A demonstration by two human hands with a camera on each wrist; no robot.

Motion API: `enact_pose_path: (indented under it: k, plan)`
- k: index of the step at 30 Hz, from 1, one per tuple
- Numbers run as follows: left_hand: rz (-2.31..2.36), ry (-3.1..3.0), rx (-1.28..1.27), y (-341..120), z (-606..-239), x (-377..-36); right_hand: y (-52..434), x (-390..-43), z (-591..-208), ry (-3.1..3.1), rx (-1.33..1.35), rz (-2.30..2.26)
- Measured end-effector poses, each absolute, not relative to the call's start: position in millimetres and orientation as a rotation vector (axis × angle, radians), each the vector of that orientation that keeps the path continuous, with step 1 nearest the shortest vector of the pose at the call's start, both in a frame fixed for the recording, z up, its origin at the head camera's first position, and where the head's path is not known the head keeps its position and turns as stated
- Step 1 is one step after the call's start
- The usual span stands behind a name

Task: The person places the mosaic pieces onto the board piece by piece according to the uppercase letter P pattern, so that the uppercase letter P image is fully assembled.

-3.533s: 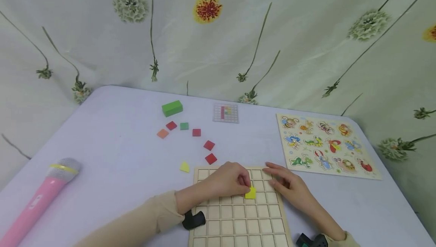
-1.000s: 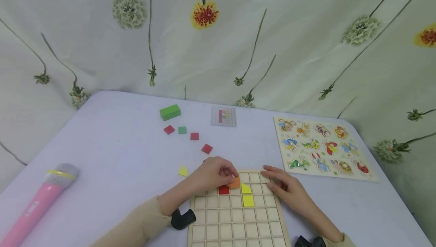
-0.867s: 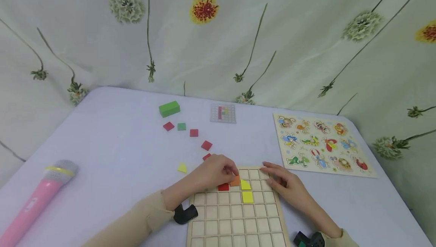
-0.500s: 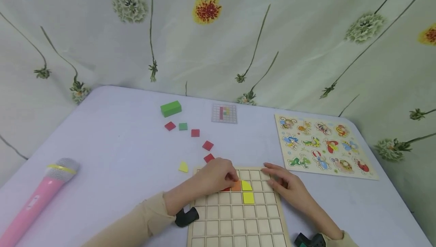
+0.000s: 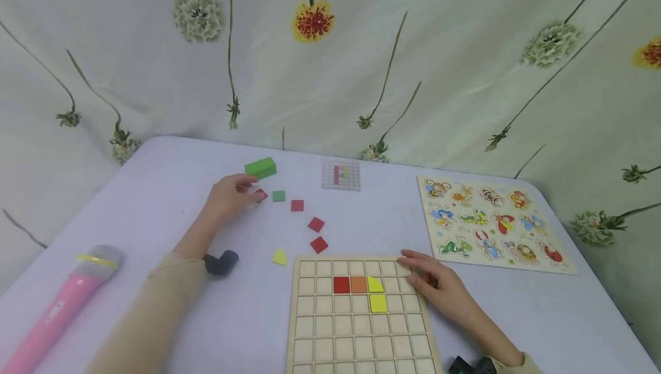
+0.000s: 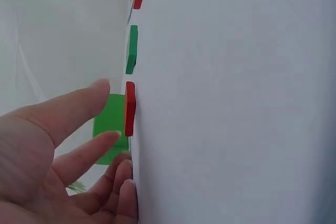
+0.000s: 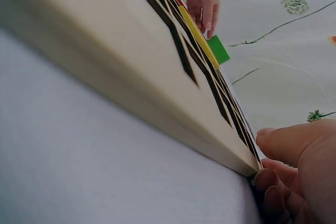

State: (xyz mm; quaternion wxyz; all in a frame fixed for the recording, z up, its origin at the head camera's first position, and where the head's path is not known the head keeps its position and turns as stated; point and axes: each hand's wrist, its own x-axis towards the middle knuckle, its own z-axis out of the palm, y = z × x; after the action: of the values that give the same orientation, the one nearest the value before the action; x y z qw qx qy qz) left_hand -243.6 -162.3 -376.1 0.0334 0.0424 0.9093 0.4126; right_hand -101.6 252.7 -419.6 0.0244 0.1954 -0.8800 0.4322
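Observation:
My left hand [image 5: 247, 188] reaches out over the table's far left, fingers spread and loose beside a red square tile [image 5: 261, 194], gripping nothing. In the left wrist view the left hand [image 6: 107, 111] has its thumb and forefinger apart just short of the red tile [image 6: 129, 108]. The green block [image 6: 111, 127] lies behind it. My right hand [image 5: 415, 268] rests flat on the top right corner of the wooden grid board [image 5: 356, 339]. In the board sit a red tile [image 5: 341, 284], an orange tile [image 5: 358, 284] and two yellow pieces [image 5: 377, 293].
A green tile [image 5: 279, 195], three more red tiles [image 5: 316, 224] and a yellow piece [image 5: 279, 257] lie loose beyond the board. A pattern card [image 5: 341, 175], an animal puzzle [image 5: 493, 222] and a pink microphone [image 5: 57, 305] also lie on the table.
My left hand set yellow, red and orange pieces into the board, then left it and moved far left to the loose red tile. The right hand stayed on the board's corner.

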Motion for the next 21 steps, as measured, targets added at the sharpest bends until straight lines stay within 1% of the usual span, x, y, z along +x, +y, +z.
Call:
enact_pose_path:
  k: [1,2,8,14,21]
  plan:
    - [1.236,2.799,0.077,-169.9,-378.7,-247.2,252.7,-101.1,-419.3,-2.723,0.604,1.338]
    - [1.192,2.792,0.075,-174.6,-381.5,-250.8,252.7,-100.8,-419.1,-2.724,0.603,1.340]
    - [1.107,2.843,0.181,-178.6,-393.5,-261.5,252.4,-100.4,-419.6,-2.725,0.601,1.347]
    - [1.108,2.884,0.188,-176.4,-394.9,-258.2,251.8,-99.5,-419.3,-2.735,0.596,1.339]
    - [1.123,2.904,0.178,-174.6,-389.3,-245.3,252.6,-102.7,-418.0,-2.725,0.619,1.303]
